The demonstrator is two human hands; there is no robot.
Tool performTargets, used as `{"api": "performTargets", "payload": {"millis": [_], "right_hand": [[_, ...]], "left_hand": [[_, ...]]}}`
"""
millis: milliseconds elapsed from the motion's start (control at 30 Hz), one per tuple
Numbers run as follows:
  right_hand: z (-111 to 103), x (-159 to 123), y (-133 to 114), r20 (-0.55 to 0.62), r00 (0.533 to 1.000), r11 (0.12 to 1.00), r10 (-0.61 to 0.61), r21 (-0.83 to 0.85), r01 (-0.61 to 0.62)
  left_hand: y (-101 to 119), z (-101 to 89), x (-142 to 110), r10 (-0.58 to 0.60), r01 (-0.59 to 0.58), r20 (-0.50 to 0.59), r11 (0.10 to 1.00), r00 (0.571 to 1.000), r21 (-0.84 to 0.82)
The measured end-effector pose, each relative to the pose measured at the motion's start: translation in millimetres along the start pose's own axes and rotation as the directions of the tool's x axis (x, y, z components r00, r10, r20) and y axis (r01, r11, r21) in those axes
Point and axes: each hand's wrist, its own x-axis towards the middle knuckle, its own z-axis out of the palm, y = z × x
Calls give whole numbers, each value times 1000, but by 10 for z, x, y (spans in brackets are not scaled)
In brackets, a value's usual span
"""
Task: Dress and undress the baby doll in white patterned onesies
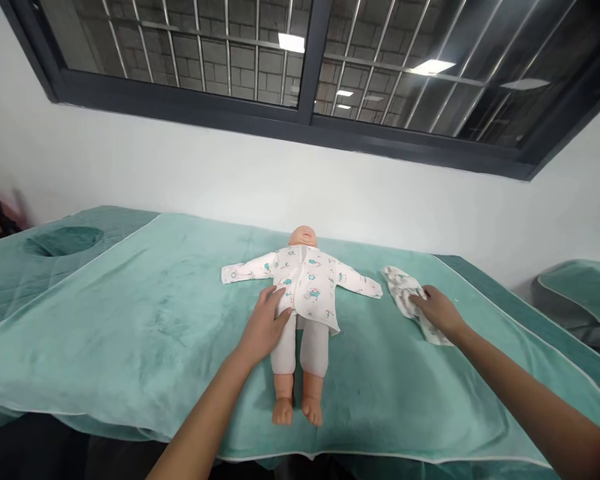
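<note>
A baby doll [303, 236] lies on its back, head toward the wall, arms spread wide and bare feet toward me. It wears a white printed long-sleeved shirt [310, 280] and pale trousers [314, 350]. My left hand [266, 325] rests at the shirt's lower left side, fingers spread, thumb near the hem. To the right of the doll, my right hand [439, 310] pinches a crumpled white printed cloth [403, 288], perhaps a garment; its exact kind does not show. Part of that cloth touches the bed cover.
The doll lies on a green plush sheet [180, 320] over a massage bed with a face hole [64, 241] at the left. Behind stands a white wall [230, 173] under a barred window [300, 120]. Another green-covered surface [585, 287] is at the far right.
</note>
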Motion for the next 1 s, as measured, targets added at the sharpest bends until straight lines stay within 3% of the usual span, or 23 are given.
{"api": "performTargets", "payload": {"millis": [67,133,200,233,333,467,600,700,767,900,1000], "right_hand": [[26,-207,-419,65,993,979,-99,182,86],[21,-485,-904,105,960,754,-259,643,134],[7,-783,-1371,180,867,503,-465,859,92],[6,-921,-1572,221,800,428,-558,903,49],[44,-1236,-1987,272,648,310,-711,949,-59],[138,-1437,-2157,257,484,309,-836,951,30],[181,-1588,-2125,301,417,450,-858,831,326],[139,-1691,-2067,333,339,471,-880,707,528],[72,-1716,-2022,340,315,463,-886,688,559],[-63,-1676,-1901,316,330,454,-889,695,557],[-63,-1655,-1781,356,276,450,-893,676,584]], "left_hand": [[81,-96,-50,-44,41,-13,989,999,-143],[245,-229,-104,-92,99,35,949,995,-300],[431,-363,-166,-90,143,134,870,987,-472],[512,-419,-199,-67,150,168,820,983,-552],[654,-532,-300,-42,156,177,697,983,-700],[650,-602,-376,-215,223,106,642,971,-734],[648,-691,-357,-335,150,-78,603,939,-784],[691,-795,-328,-322,46,-193,607,927,-794],[713,-873,-312,-312,9,-228,607,922,-795],[709,-1011,-264,-308,-73,-304,584,902,-808],[689,-1062,-228,-331,-122,-352,554,875,-824]]}}
